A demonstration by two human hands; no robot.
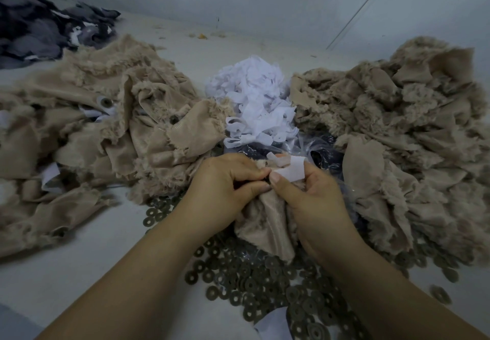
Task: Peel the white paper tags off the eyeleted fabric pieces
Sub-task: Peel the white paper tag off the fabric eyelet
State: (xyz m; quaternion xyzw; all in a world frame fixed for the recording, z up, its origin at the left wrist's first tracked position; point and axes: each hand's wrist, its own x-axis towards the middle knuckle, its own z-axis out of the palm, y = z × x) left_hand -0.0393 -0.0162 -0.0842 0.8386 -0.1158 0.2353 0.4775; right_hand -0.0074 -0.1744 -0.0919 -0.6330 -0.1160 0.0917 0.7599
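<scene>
A beige furry fabric piece hangs between both hands at the centre of the head view. My left hand grips its top edge, fingers curled. My right hand pinches a white paper tag at the fabric's top, thumb pressed on the tag's near end. A heap of white paper tags lies just beyond the hands. One beige fabric pile, showing metal eyelets and white tags, lies on the left. Another beige fabric pile lies on the right.
Several dark round washers are scattered on the pale table under my forearms. A clear plastic bag with dark contents sits behind the hands. Dark grey fabric is heaped at the far left against the wall.
</scene>
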